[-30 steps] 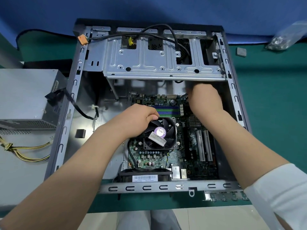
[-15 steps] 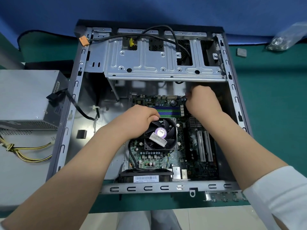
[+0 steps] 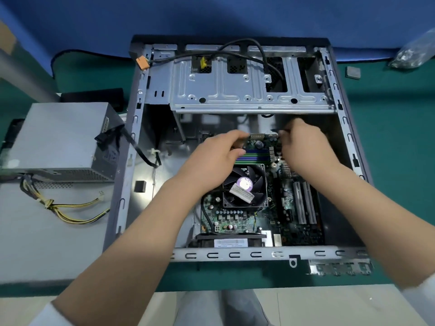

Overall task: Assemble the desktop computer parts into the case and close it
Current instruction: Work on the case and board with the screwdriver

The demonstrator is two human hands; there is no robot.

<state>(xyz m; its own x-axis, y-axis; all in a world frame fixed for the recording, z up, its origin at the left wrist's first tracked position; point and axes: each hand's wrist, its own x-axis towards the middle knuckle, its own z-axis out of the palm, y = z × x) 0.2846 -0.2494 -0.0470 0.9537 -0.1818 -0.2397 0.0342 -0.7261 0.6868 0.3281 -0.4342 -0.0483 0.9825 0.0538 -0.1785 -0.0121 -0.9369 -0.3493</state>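
Galvanised steel frames the open case [image 3: 138,147], which lies on its side on the green tabletop [image 3: 388,161] with the motherboard [image 3: 277,208] already lying on its floor, toward 3 o'clock of the interior. The CPU cooler fan [image 3: 244,184] sits mid-board; the RAM sticks [image 3: 255,155] lie just beyond it at 12 o'clock. Both hands meet at the board's far edge. The left hand [image 3: 211,161] has its fingers curled onto the board edge beside the white power socket [image 3: 256,136], thumb resting near the RAM. The right hand [image 3: 303,147] pinches something dark and thin at the far right corner (probably a small cable or connector; motion blur hides which).

The step looks like settling the board or plugging a header. To do it well, steady the board with the left hand, line the plug square to its pins before pressing, and push straight down, never at a slant.

The power supply [image 3: 58,142] waits outside the case at 9 o'clock, its yellow-and-black leads [image 3: 70,212] trailing loose, so much assembly remains. A bag of small parts [image 3: 414,52] lies at 2 o'clock.
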